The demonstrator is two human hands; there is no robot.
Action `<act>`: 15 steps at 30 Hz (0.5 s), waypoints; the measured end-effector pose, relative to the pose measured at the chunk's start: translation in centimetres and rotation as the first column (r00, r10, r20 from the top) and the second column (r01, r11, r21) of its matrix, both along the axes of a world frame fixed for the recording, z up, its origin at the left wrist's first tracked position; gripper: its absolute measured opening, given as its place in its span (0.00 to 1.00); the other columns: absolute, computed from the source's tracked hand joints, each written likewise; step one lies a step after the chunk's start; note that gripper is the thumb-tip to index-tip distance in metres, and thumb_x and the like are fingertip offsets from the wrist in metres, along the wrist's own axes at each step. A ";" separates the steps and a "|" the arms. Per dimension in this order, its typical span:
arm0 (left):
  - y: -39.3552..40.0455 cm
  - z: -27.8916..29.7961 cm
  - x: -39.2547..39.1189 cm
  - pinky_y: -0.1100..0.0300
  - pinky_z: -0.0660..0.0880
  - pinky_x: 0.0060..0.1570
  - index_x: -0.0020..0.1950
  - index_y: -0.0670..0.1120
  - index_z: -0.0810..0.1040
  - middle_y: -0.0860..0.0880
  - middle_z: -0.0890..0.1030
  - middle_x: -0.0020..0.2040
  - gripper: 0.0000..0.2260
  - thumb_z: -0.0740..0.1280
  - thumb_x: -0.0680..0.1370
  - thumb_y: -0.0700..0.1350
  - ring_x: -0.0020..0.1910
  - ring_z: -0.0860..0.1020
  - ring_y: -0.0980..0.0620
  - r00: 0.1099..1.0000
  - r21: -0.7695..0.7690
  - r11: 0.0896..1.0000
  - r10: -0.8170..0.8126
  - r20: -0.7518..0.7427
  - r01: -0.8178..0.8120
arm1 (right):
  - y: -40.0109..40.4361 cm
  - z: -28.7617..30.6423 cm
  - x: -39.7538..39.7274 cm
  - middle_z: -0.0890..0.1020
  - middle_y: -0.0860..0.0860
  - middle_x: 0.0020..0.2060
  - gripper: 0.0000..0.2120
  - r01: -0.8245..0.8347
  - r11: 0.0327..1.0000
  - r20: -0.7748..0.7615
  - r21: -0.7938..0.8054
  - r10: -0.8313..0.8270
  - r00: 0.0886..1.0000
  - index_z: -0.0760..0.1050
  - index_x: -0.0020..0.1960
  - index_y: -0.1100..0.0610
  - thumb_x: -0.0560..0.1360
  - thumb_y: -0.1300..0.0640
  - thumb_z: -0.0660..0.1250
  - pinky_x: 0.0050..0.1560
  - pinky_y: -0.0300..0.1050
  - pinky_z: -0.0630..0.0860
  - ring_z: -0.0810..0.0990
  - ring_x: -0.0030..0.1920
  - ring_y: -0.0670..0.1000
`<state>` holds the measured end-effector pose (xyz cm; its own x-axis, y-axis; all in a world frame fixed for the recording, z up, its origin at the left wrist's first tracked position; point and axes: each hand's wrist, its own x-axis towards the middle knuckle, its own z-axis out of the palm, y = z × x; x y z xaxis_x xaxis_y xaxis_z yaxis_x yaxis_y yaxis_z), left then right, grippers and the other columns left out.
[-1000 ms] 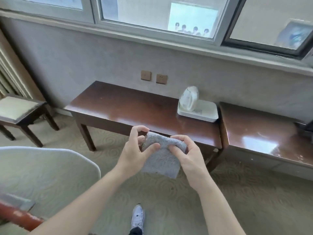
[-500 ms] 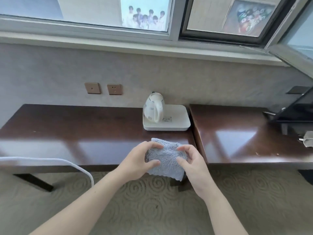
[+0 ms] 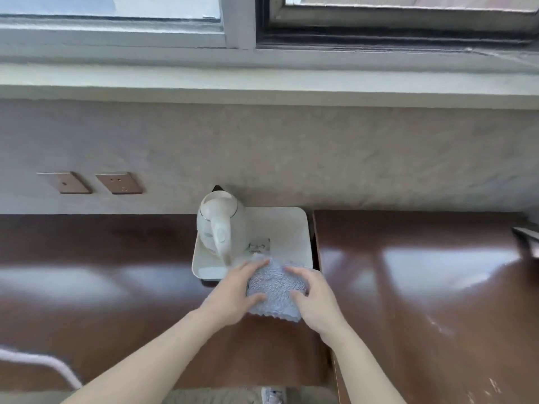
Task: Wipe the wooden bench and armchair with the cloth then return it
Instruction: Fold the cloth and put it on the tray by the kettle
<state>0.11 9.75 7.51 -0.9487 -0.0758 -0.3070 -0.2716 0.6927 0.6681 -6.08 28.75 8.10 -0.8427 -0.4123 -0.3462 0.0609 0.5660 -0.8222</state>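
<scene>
Left hand (image 3: 233,298) and right hand (image 3: 316,301) each grip a side of the folded cloth (image 3: 275,290), fingers curled onto it, over the counter (image 3: 116,287) at the tray (image 3: 291,228) edge beside the kettle (image 3: 221,225).

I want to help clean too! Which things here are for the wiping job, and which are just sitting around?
For the job:
cloth, held by the left hand and right hand
wooden bench

Just sitting around:
kettle
white tray
wall sockets
</scene>
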 end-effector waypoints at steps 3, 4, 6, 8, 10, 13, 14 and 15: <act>0.6 -2.7 -6.5 0.61 0.65 0.66 0.80 0.52 0.62 0.47 0.66 0.71 0.31 0.70 0.79 0.41 0.67 0.72 0.47 0.996 -0.092 0.995 0.053 0.073 -0.047 | -1.4 -3.4 -6.7 0.72 0.51 0.67 0.24 -0.067 0.992 -0.023 0.105 0.070 0.997 0.75 0.66 0.50 0.76 0.70 0.63 0.70 0.34 0.62 0.71 0.68 0.48; 0.8 -3.4 -8.3 0.58 0.68 0.64 0.81 0.52 0.60 0.46 0.65 0.71 0.32 0.68 0.79 0.40 0.65 0.73 0.45 0.993 -0.138 0.989 0.058 0.098 -0.044 | -2.0 -4.3 -8.5 0.71 0.53 0.68 0.24 -0.098 0.984 -0.034 0.146 0.104 0.994 0.74 0.68 0.53 0.76 0.70 0.62 0.69 0.32 0.58 0.69 0.70 0.50; 0.9 -5.1 -11.4 0.53 0.72 0.63 0.82 0.52 0.56 0.43 0.61 0.75 0.34 0.66 0.80 0.38 0.66 0.73 0.42 0.988 -0.214 0.976 0.066 0.140 -0.035 | -3.3 -6.1 -11.7 0.70 0.56 0.70 0.25 -0.140 0.969 -0.063 0.203 0.156 0.986 0.73 0.71 0.56 0.76 0.70 0.61 0.65 0.30 0.57 0.68 0.71 0.54; 0.6 -6.7 -13.6 0.50 0.70 0.68 0.83 0.53 0.52 0.42 0.52 0.80 0.35 0.64 0.81 0.38 0.73 0.67 0.40 0.977 -0.252 0.967 0.076 0.202 -0.023 | -4.6 -7.6 -14.3 0.64 0.59 0.75 0.26 -0.181 0.953 -0.069 0.244 0.203 0.977 0.70 0.73 0.56 0.76 0.69 0.61 0.68 0.34 0.58 0.64 0.75 0.57; 0.2 -8.3 -14.9 0.48 0.65 0.72 0.83 0.53 0.48 0.43 0.42 0.82 0.35 0.65 0.82 0.44 0.76 0.61 0.39 0.960 -0.356 0.934 0.076 0.270 0.027 | -5.6 -9.2 -15.8 0.49 0.61 0.80 0.31 -0.294 0.899 -0.020 0.325 0.317 0.948 0.61 0.78 0.54 0.77 0.68 0.62 0.74 0.41 0.56 0.54 0.79 0.58; -0.2 -10.0 -16.3 0.49 0.59 0.76 0.84 0.49 0.47 0.45 0.40 0.83 0.39 0.68 0.81 0.53 0.80 0.54 0.41 0.953 -0.485 0.862 0.012 0.304 0.144 | -6.2 -11.5 -16.4 0.39 0.60 0.80 0.38 -0.448 0.761 0.006 0.470 0.505 0.863 0.48 0.81 0.55 0.77 0.67 0.63 0.78 0.47 0.49 0.43 0.80 0.61; -0.3 -10.5 -16.6 0.49 0.55 0.78 0.83 0.48 0.46 0.45 0.41 0.83 0.41 0.69 0.80 0.53 0.81 0.49 0.43 0.950 -0.494 0.850 -0.023 0.310 0.182 | -6.3 -12.1 -16.5 0.39 0.59 0.80 0.40 -0.493 0.707 0.017 0.507 0.564 0.826 0.45 0.81 0.56 0.78 0.66 0.64 0.78 0.48 0.45 0.39 0.80 0.60; -0.5 -11.0 -16.9 0.50 0.52 0.79 0.83 0.47 0.44 0.45 0.40 0.83 0.44 0.70 0.79 0.54 0.82 0.46 0.44 0.943 -0.489 0.845 -0.051 0.329 0.217 | -6.4 -12.6 -16.7 0.38 0.58 0.80 0.43 -0.534 0.650 0.044 0.540 0.612 0.790 0.41 0.81 0.56 0.77 0.63 0.66 0.78 0.48 0.44 0.37 0.80 0.60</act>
